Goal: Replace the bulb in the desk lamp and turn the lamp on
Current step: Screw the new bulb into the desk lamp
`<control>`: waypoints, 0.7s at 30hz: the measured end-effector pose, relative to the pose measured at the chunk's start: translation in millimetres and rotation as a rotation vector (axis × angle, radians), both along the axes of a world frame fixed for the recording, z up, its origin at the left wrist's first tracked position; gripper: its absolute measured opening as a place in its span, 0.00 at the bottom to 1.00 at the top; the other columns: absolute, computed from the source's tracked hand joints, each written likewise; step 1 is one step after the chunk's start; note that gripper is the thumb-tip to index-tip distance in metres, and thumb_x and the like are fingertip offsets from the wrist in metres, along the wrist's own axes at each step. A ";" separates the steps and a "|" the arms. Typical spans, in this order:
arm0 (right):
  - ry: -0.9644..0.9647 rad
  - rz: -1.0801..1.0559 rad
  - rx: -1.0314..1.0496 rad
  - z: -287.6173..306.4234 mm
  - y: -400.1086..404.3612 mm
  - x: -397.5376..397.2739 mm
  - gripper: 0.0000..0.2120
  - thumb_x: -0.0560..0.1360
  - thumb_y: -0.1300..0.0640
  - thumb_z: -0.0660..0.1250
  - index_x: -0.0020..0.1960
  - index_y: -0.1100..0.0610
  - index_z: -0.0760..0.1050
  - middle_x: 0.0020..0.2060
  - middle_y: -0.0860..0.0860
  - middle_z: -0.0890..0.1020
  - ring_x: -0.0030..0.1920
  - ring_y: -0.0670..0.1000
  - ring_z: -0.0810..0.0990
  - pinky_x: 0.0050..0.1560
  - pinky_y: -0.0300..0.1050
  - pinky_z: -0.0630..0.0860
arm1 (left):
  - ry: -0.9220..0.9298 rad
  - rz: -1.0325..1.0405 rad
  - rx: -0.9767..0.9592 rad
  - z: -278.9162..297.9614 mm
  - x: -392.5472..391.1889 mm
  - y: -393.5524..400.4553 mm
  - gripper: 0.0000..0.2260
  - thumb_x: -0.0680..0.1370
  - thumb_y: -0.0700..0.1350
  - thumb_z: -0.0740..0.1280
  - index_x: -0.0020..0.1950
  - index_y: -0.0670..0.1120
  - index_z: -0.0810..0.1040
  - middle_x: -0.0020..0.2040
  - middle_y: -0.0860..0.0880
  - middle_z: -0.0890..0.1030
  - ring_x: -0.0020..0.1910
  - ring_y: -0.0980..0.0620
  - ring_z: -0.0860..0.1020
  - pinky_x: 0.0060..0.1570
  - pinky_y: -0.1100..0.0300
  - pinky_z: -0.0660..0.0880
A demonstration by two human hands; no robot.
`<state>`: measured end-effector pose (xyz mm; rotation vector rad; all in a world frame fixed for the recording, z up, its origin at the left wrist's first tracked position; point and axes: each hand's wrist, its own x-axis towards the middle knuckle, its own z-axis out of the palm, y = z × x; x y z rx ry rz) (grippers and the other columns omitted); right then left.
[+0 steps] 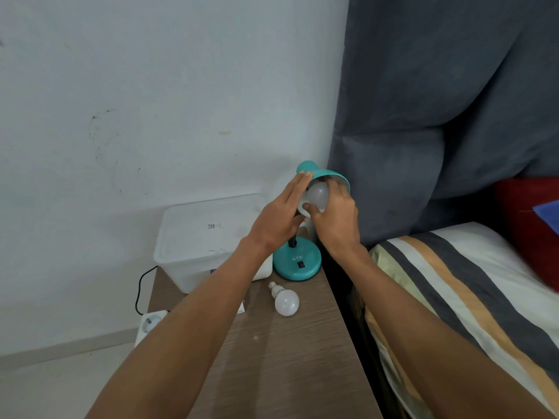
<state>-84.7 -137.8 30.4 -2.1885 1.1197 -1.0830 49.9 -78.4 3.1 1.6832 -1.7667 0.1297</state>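
A teal desk lamp stands at the back of a wooden bedside table (290, 358), its round base (298, 263) bearing a black switch. Its shade (326, 175) tilts toward me. My right hand (335, 219) grips a white bulb (317, 195) at the mouth of the shade. My left hand (282, 216) rests flat against the shade's left side with fingers stretched out. A second white bulb (286, 300) lies on its side on the table in front of the lamp base, its screw cap pointing away from me.
A white plastic lidded box (208, 237) sits left of the lamp. A white socket block (151, 323) with a black cord hangs off the table's left edge. A bed with a striped pillow (472, 297) and dark headboard borders the table on the right.
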 end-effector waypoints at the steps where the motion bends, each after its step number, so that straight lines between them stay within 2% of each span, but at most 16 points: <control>1: 0.000 -0.001 0.015 0.2 0.7 0.6 0.28 0.74 0.54 0.74 0.70 0.57 0.69 0.64 0.55 0.78 0.61 0.56 0.79 0.61 0.45 0.75 | -0.001 0.004 -0.001 -0.3 0.0 -0.1 0.41 0.75 0.34 0.74 0.82 0.46 0.55 0.82 0.45 0.60 0.61 0.40 0.80 0.56 0.50 0.82; 6: -0.140 -0.024 0.198 2.7 -1.7 3.7 0.23 0.75 0.51 0.73 0.67 0.57 0.74 0.58 0.54 0.82 0.58 0.55 0.81 0.56 0.41 0.74 | -0.023 0.012 -0.004 -0.9 0.3 -1.8 0.42 0.76 0.35 0.74 0.83 0.47 0.53 0.82 0.45 0.60 0.63 0.40 0.80 0.56 0.50 0.82; 13: -0.117 -0.036 0.172 3.2 0.7 0.1 0.25 0.74 0.50 0.74 0.68 0.56 0.73 0.60 0.54 0.80 0.60 0.54 0.79 0.61 0.47 0.76 | -0.016 0.040 0.021 6.0 -3.3 2.1 0.41 0.75 0.34 0.73 0.83 0.46 0.55 0.82 0.46 0.60 0.71 0.42 0.73 0.61 0.48 0.80; 18: -0.149 -0.099 0.087 15.5 16.0 -13.1 0.21 0.76 0.53 0.70 0.67 0.57 0.75 0.59 0.55 0.80 0.58 0.53 0.79 0.59 0.46 0.75 | -0.041 0.094 0.062 21.9 -4.9 17.7 0.38 0.77 0.45 0.74 0.82 0.48 0.57 0.81 0.46 0.61 0.76 0.44 0.67 0.64 0.47 0.77; 21: -0.178 -0.058 0.008 24.2 29.1 -15.8 0.15 0.76 0.55 0.69 0.62 0.55 0.78 0.55 0.51 0.82 0.52 0.49 0.80 0.54 0.40 0.76 | -0.024 0.185 0.045 27.7 -2.7 39.3 0.32 0.79 0.50 0.72 0.79 0.45 0.65 0.79 0.44 0.67 0.78 0.45 0.65 0.71 0.47 0.72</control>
